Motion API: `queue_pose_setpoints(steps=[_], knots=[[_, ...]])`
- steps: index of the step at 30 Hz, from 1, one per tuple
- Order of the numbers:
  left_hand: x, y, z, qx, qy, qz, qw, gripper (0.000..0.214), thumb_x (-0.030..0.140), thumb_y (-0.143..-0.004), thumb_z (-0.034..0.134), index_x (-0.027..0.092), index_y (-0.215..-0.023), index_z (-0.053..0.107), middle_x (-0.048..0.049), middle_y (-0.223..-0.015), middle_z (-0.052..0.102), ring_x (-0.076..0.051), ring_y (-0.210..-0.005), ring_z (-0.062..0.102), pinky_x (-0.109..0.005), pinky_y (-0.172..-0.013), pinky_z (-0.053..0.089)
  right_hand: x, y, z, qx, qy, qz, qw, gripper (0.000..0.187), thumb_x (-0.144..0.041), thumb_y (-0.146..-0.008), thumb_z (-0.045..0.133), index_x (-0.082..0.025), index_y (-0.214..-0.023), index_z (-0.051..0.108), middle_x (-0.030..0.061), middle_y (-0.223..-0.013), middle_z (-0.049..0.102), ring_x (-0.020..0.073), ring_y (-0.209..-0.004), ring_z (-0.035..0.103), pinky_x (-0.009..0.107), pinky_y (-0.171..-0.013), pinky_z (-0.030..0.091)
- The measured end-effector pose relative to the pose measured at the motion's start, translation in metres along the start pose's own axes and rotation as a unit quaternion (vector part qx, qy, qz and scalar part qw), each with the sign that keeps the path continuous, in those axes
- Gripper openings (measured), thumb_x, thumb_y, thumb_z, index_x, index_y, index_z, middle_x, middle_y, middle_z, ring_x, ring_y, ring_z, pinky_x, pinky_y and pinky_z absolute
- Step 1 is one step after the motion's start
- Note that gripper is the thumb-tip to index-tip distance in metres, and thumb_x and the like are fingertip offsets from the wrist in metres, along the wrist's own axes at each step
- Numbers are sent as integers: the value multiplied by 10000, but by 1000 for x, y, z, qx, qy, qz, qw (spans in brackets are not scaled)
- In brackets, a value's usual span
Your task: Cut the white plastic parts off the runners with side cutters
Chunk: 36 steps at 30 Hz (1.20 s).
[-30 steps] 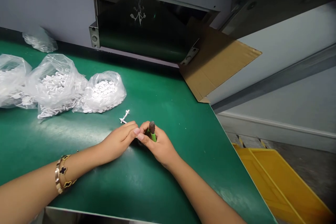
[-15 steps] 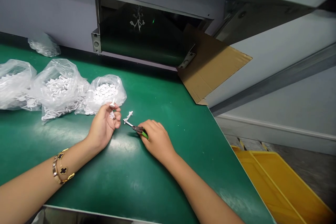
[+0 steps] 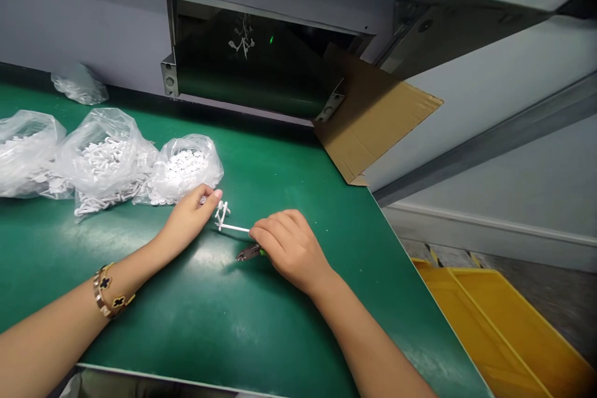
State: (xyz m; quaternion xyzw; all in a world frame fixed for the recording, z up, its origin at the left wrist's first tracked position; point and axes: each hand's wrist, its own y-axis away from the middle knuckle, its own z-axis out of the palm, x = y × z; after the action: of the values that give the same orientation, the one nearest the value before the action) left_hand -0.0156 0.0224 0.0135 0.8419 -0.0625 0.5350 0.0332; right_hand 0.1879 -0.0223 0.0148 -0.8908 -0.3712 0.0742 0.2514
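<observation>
White moulded-plastic sprue (image 3: 232, 226), a thin branched runner, lay just above the glossy green bench mat (image 3: 186, 336), its smooth stem reaching the right hand (image 3: 291, 245), whose curled fingers gripped green-handled side cutters (image 3: 249, 253) with dark metal jaws. The left hand (image 3: 189, 219) pinched narrowly around a small white piece (image 3: 202, 201), just beside the sprue's branched end. Crinkled clear polythene bags (image 3: 107, 158) of white plastic parts sat nearby on the mat.
</observation>
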Motion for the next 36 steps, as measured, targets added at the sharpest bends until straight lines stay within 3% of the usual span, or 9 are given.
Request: queue_pose_setpoints(steps=[6,12,19,22,25,28,31,34,36], knots=[[-1,-3,-6,-59,-197,102,973,334,361,-867,342,189,-584,391,20,-554,429,-146,-542,414,-249,-533,257,5,-1,-6,2,50,-17,999,221,-93,-880,411,-202,-785,578,17,-832,655,141,-747,510,303,-704,324],[-8,3,2,-134,-293,136,937,278,341,-882,345,187,-733,522,-22,-701,536,-170,-615,506,-261,-560,309,9,0,-7,2,59,-18,998,209,-85,-875,407,-183,-775,562,23,-809,637,140,-719,475,299,-707,340],[-10,14,15,-160,-416,195,874,328,433,-898,324,185,-830,527,-32,-783,540,-138,-569,520,-226,-501,322,7,4,16,-86,-134,61,985,195,-23,-793,393,-172,-843,508,51,-848,551,154,-770,461,270,-690,376],[-6,16,15,-164,-452,188,856,298,351,-913,284,191,-848,527,-26,-797,544,-132,-580,537,-221,-479,310,6,5,26,-83,-189,85,975,238,8,-742,407,-186,-854,486,42,-861,540,152,-779,471,268,-696,381],[-2,17,14,-166,-454,165,860,298,312,-905,275,194,-803,529,-14,-770,549,-134,-593,541,-228,-473,281,4,5,26,-51,-214,100,970,245,0,-741,419,-201,-869,475,36,-861,535,159,-809,483,280,-710,383],[-1,16,14,-158,-436,140,875,304,315,-888,291,186,-732,518,-12,-721,542,-140,-577,514,-247,-477,246,1,3,19,28,-249,139,958,181,-58,-772,452,-210,-869,471,36,-860,515,156,-808,488,277,-696,395],[-4,13,13,-137,-334,109,926,289,327,-867,321,181,-668,470,-5,-677,515,-139,-583,474,-252,-505,250,-2,2,11,133,-253,234,929,63,-153,-820,452,-214,-811,445,16,-796,473,139,-724,466,261,-636,388],[-7,10,13,-122,-84,64,987,306,326,-863,316,175,-605,381,18,-595,418,-119,-567,406,-237,-529,281,-4,1,5,150,-233,334,901,114,-196,-820,411,-225,-731,345,-25,-685,393,122,-607,402,254,-581,361],[-7,10,14,-127,110,9,986,300,324,-867,300,178,-611,355,38,-556,331,-94,-493,313,-222,-482,255,-6,0,4,105,-226,344,905,122,-214,-776,414,-228,-731,301,-31,-674,370,124,-594,392,259,-574,360]])
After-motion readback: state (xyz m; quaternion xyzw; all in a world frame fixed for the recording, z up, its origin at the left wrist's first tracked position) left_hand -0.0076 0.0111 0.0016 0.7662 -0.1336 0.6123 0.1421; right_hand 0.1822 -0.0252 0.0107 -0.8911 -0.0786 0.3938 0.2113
